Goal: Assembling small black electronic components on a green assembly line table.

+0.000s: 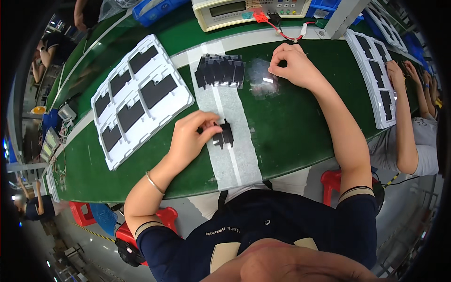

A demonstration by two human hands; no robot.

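Observation:
My left hand (195, 134) is closed, thumb and fingers at the left edge of a small flat black piece (226, 135). That piece lies on a pale strip of cloth-like material (242, 160) with a white line down its middle. Farther up the strip, several similar black pieces (220, 71) overlap in a row. My right hand (292, 65) has its thumb and forefinger pinched together beside a loose heap of clear film pieces (263, 82). Whether a film is between those fingertips is too small to tell.
A white tray (181, 101) with black pieces in its compartments lies at the left. Another tray (376, 101) stands at the right by a person's hand (395, 75). At the back are a bench meter (235, 13) with red leads, a blue bin (157, 10) and a metal post (345, 19).

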